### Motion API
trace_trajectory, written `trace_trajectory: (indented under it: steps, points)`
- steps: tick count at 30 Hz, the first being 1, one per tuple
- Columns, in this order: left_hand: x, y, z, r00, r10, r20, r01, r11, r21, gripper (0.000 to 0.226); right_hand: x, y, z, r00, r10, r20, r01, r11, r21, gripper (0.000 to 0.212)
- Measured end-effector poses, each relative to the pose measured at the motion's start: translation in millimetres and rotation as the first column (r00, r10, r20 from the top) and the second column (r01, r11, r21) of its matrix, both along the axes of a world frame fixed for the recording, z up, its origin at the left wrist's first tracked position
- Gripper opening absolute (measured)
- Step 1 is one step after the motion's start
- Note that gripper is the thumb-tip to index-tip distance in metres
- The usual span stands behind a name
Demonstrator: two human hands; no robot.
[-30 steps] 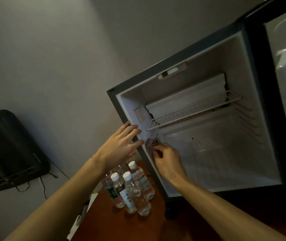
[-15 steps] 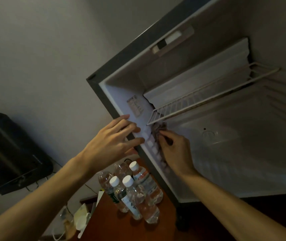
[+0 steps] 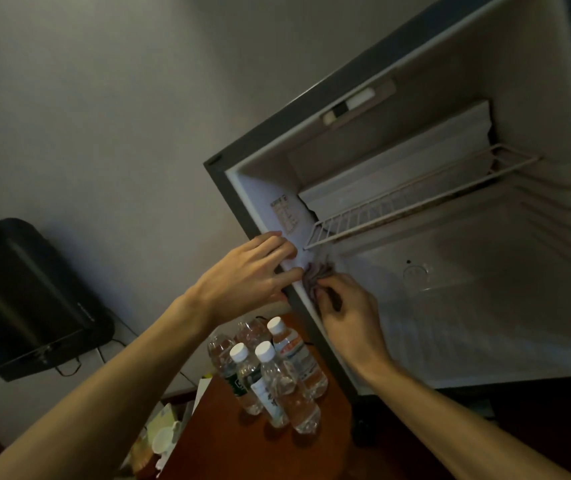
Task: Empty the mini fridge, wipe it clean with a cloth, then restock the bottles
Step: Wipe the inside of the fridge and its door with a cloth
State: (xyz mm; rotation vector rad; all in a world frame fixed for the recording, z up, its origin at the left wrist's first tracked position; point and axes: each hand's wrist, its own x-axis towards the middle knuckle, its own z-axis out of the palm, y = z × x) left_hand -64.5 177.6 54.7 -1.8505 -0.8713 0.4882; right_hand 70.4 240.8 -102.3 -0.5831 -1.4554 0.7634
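The mini fridge [image 3: 485,323] stands open with nothing inside except a white wire shelf [image 3: 415,199]. My right hand [image 3: 346,317] is shut on a crumpled greyish cloth [image 3: 315,273] pressed to the inner left wall just below the shelf's front corner. My left hand [image 3: 246,275] lies flat with spread fingers against the fridge's left front edge, holding nothing. Several clear water bottles [image 3: 270,372] with white caps stand grouped on the wooden table [image 3: 228,445], left of the fridge and under my hands.
A black box-like appliance [image 3: 24,299] with a cable sits against the grey wall at left. Small packets and a white lid [image 3: 163,431] lie at the table's left edge. A sticker [image 3: 286,214] marks the fridge's inner left wall.
The view has drawn closer to the fridge. My right hand with the cloth has moved slightly along the left inner wall under the shelf corner. My left hand stays on the fridge's edge.
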Motion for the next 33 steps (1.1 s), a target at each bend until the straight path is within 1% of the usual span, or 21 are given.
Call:
trace_trajectory:
  steps: [3, 6, 8, 12, 14, 17, 20, 23, 26, 28, 30, 33]
  points:
    - [2, 1, 0, 1.0, -0.012, -0.016, 0.012, 1.0, -0.01, 0.049, 3, 2, 0, 1.0, 0.009, 0.016, -0.01, 1.0, 0.008, 0.012]
    - [2, 2, 2, 1.0, -0.006, 0.003, 0.006, 1.0, -0.025, 0.046, 0, 15, 7, 0.998, 0.046, 0.045, -0.042, 0.997, -0.068, 0.014]
    - [-1, 5, 4, 1.0, -0.015, 0.014, 0.015, 0.999, -0.041, 0.042, -4, 29, 10, 0.998, 0.023, 0.051, -0.019, 0.996, -0.087, 0.016]
    - [-7, 10, 0, 0.992, -0.04, 0.119, 0.045, 0.998, -0.038, 0.045, -11, 62, 13, 0.998, -0.036, 0.06, 0.038, 0.999, -0.039, 0.019]
    - [-10, 14, -4, 0.985, -0.048, 0.164, 0.056, 0.998, -0.043, 0.047, -16, 76, 15, 0.996, -0.057, 0.069, 0.06, 0.997, -0.041, 0.02]
    - [-9, 17, -4, 0.978, -0.052, 0.2, 0.066, 0.995, -0.068, 0.046, -18, 85, 18, 0.993, -0.076, 0.088, 0.078, 0.997, -0.027, 0.021]
    - [-5, 15, -3, 0.975, -0.048, 0.219, 0.063, 0.996, -0.063, 0.045, -13, 74, 18, 0.991, -0.082, 0.101, 0.082, 0.997, 0.01, 0.02]
    - [1, 12, -4, 0.968, -0.032, 0.248, 0.048, 0.997, -0.056, 0.042, -8, 48, 15, 0.995, -0.046, 0.089, 0.042, 0.998, 0.053, 0.014]
    - [6, 6, -2, 0.961, -0.025, 0.274, 0.042, 0.997, -0.058, 0.035, 0, 25, 11, 0.99, -0.004, 0.14, -0.002, 0.999, 0.049, 0.015]
    - [5, 0, 1, 0.96, -0.015, 0.281, 0.028, 0.999, -0.042, 0.034, 5, 14, 10, 0.987, 0.004, 0.16, -0.019, 0.996, 0.09, 0.015]
    - [2, -5, 5, 0.966, -0.008, 0.258, 0.012, 1.0, -0.015, 0.037, 8, 9, 8, 0.987, -0.002, 0.161, -0.021, 0.99, 0.14, 0.015]
    - [-2, -11, 7, 0.982, -0.006, 0.19, 0.005, 1.0, 0.008, 0.042, 11, 8, 9, 0.981, 0.024, 0.194, -0.051, 0.989, 0.137, 0.017]
